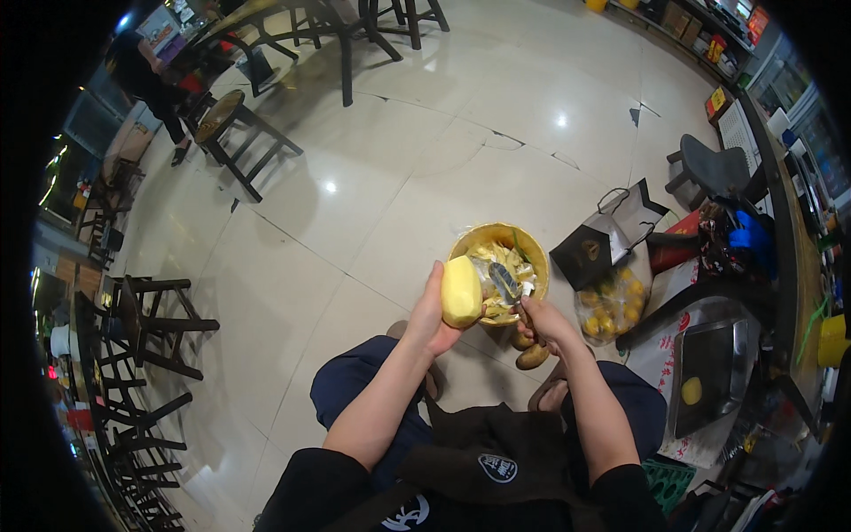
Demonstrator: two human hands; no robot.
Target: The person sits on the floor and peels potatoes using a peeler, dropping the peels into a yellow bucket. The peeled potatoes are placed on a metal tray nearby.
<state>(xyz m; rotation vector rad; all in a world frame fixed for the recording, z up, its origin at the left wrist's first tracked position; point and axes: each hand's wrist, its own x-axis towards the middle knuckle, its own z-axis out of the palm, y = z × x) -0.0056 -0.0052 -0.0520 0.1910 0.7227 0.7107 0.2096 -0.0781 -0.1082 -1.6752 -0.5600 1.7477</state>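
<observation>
My left hand (432, 319) grips a peeled yellow potato (461, 292) over the left rim of a yellow bin (542, 256). In my right hand (546, 322) is the handle of a peeling knife (505, 282). Its wide metal blade hangs over the bin, apart from the potato. Peelings (492, 253) and plastic scraps fill much of the bin. Unpeeled potatoes (532, 357) lie on the floor by the bin, below my right hand and partly hidden by it. To my right, a metal tray (708, 346) contains another peeled potato (691, 391).
A black-and-grey paper bag (585, 246) and a clear bag of yellow fruit (611, 306) stand right of the bin. Further off are a grey stool (715, 163) and a wooden stool (226, 123). Chairs (159, 326) line the left. A person (143, 80) stands far left.
</observation>
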